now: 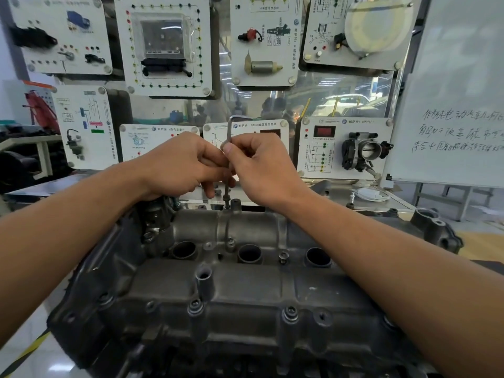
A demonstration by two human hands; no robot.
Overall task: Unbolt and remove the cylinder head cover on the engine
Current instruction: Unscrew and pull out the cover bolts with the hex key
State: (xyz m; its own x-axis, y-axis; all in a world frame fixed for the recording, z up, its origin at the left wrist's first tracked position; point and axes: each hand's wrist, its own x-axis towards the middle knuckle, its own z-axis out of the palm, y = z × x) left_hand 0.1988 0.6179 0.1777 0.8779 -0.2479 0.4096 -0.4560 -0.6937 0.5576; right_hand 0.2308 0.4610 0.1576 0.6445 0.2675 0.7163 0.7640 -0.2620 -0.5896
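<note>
The grey cylinder head cover (245, 285) fills the lower middle of the view, with three round plug wells across it and bolts along its near edge. An L-shaped hex key (229, 132) stands upright over the cover's far edge. Its lower tip sits in a raised bolt (226, 199) there. My left hand (180, 165) and my right hand (261, 165) both pinch the key's shaft from either side, fingers curled round it. A loosened bolt (283, 256) stands up between the middle and right wells.
Behind the engine stands a board of white training panels with sensors and a throttle body (365, 151). A whiteboard (450, 105) with handwriting is at the right. A metal bench ledge (354, 195) runs behind the cover. A yellow floor stripe (24, 353) shows lower left.
</note>
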